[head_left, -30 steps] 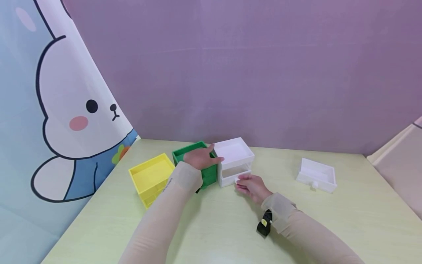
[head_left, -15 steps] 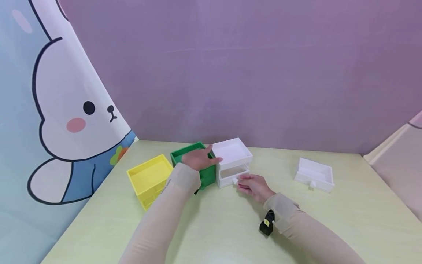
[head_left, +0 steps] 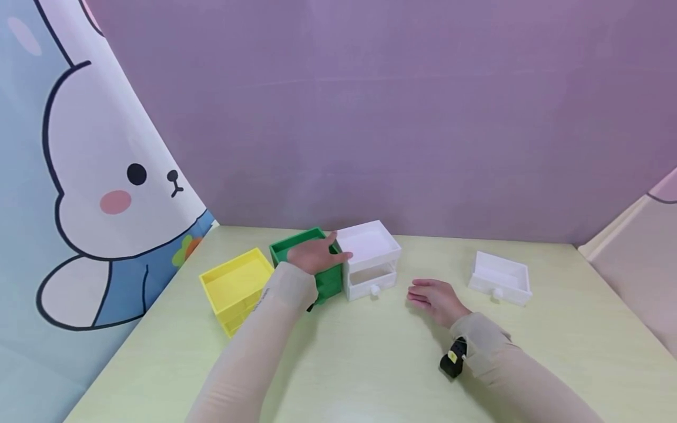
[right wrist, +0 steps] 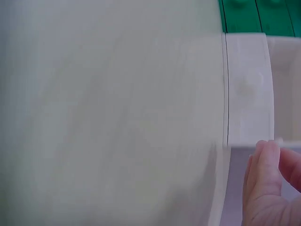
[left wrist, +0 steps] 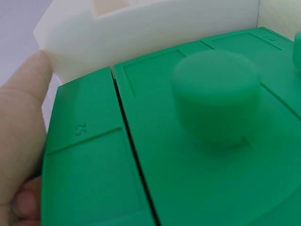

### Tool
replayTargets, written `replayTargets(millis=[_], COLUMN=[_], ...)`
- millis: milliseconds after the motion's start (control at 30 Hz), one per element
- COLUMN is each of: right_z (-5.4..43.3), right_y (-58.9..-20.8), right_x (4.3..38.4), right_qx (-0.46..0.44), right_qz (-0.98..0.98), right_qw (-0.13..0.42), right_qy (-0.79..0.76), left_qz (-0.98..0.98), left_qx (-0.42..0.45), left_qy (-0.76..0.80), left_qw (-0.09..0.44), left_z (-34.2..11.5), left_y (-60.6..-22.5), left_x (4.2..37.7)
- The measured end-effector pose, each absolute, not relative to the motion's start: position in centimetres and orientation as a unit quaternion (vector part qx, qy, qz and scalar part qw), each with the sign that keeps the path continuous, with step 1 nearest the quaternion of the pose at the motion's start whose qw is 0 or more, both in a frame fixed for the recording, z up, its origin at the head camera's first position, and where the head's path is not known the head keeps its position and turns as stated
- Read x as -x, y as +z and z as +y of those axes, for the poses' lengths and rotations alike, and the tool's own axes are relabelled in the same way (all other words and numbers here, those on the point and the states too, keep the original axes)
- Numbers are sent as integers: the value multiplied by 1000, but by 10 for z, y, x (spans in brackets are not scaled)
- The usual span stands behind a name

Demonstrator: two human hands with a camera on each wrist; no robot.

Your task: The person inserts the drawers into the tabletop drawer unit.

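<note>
A small white drawer cabinet [head_left: 370, 242] stands beside a green drawer cabinet [head_left: 329, 281]. Its upper slot is an open gap, and the lower drawer [head_left: 359, 289] sits in place with a round knob [head_left: 375, 290] on its front. My left hand [head_left: 311, 255] lies over the green cabinet's top, thumb and a finger stretched to the white cabinet's near side. In the left wrist view the thumb [left wrist: 30, 77] reaches the white wall. To the right of the white cabinet, my right hand [head_left: 436, 299] hovers over the table, fingers loosely extended, holding nothing.
A loose white drawer [head_left: 499, 276] with a knob lies on the table at the right. At the left stands a yellow drawer cabinet [head_left: 238, 285], partly behind the left sleeve. A purple backdrop [head_left: 370, 117] rises behind the table [head_left: 365, 364].
My right hand has let go of the lower drawer's knob and drawn back to the right. My left hand keeps its place on the cabinets. The head view has shifted slightly.
</note>
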State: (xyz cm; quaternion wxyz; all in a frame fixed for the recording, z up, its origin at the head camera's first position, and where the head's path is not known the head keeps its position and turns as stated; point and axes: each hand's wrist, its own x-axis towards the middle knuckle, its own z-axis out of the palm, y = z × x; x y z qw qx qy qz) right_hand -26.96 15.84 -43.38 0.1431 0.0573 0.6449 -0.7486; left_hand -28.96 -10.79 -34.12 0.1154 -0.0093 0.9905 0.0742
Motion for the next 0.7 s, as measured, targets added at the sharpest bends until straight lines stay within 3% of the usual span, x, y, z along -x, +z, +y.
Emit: replayTargets(millis=[700], right_z=[286], right_y=[-428], right_x=[271], right_qx=[-108], right_qz=[555], right_qw=[200], right_qy=[-800], left_qz=[990], left_qx=[11], left_qy=[86], left_qw=[114], left_z=[-104], left_y=[-335], left_x=[295])
